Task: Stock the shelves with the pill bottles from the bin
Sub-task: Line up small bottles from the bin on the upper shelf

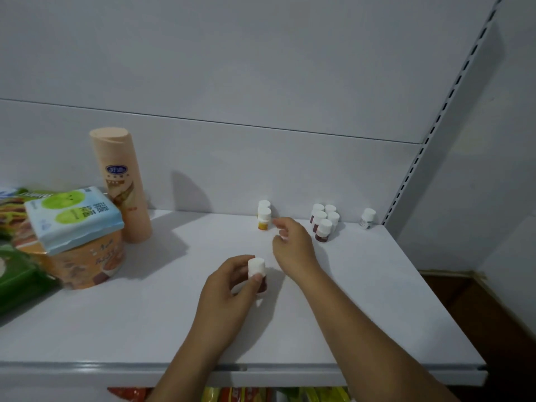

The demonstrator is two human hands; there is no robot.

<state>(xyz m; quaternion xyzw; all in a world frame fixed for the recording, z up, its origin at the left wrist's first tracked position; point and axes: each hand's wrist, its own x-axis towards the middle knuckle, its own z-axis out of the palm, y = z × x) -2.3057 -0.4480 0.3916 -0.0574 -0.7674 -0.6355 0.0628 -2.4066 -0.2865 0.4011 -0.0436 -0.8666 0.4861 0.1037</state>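
white-capped brown pill bottle (257, 270) is pinched in the left grip (229, 288) over the white shelf (377, 285). right grip (293, 245) curls beside a yellow white-capped bottle (264, 219); whether it holds anything is unclear.

The left hand (229, 288) grips a white-capped pill bottle (257, 269) over the shelf (145, 314). Just beyond it the right hand (293, 245) curls, something white between its fingers. Just left of that hand stand yellow bottles (264, 217), to its right brown bottles (323, 224).
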